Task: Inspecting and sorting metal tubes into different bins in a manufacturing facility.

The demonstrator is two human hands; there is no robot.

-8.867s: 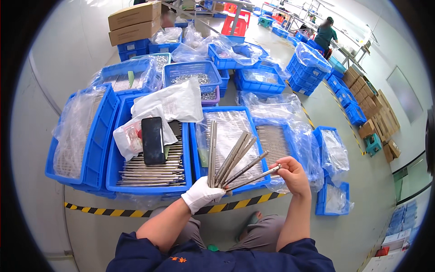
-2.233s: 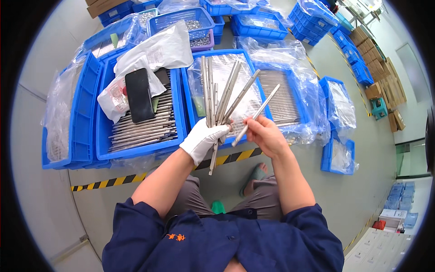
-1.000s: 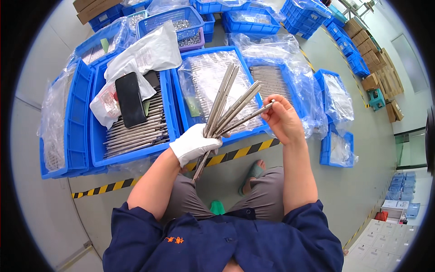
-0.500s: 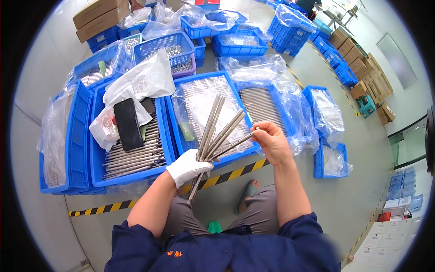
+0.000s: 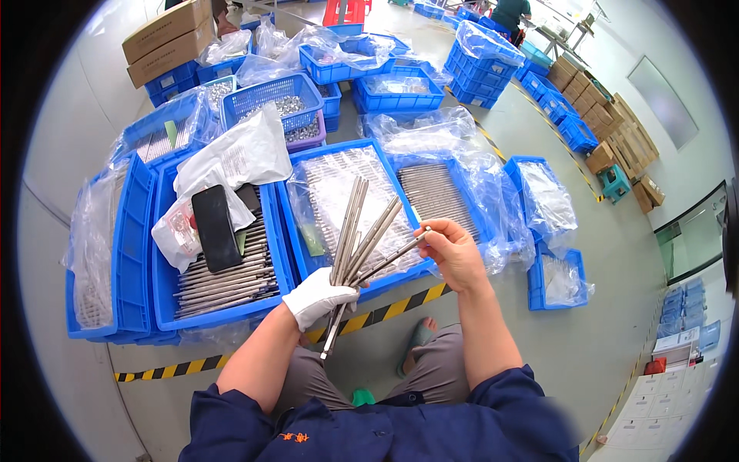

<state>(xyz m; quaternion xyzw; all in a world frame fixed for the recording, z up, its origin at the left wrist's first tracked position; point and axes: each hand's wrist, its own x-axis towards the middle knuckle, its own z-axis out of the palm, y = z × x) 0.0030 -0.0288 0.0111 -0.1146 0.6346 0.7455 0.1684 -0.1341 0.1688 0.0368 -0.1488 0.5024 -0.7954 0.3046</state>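
My left hand (image 5: 317,296), in a white glove, is closed round a fanned bundle of slim metal rods (image 5: 356,235) whose lower ends stick out below the fist. Bare, my right hand (image 5: 454,252) pinches the tip of one metal rod (image 5: 394,254) that leans out to the right of the bundle; its other end runs into the left fist. Behind the bundle stands a blue crate (image 5: 289,223) of rods under clear plastic wrap. Left of it, another blue crate (image 5: 163,269) holds rows of similar rods, with a black phone (image 5: 216,229) and a white plastic bag (image 5: 235,158) on top.
More blue crates with plastic film surround these, including one with rods (image 5: 435,192) at the right and a stack (image 5: 481,73) farther back. A blue basket (image 5: 269,100) holds small metal parts. Yellow-black floor tape (image 5: 377,314) runs before my feet. A person (image 5: 509,15) is far back.
The view has tilted slightly, so the crates sit a little lower in it. My right hand has shifted slightly left toward the bundle, still pinching the rod; the left grip is unchanged.
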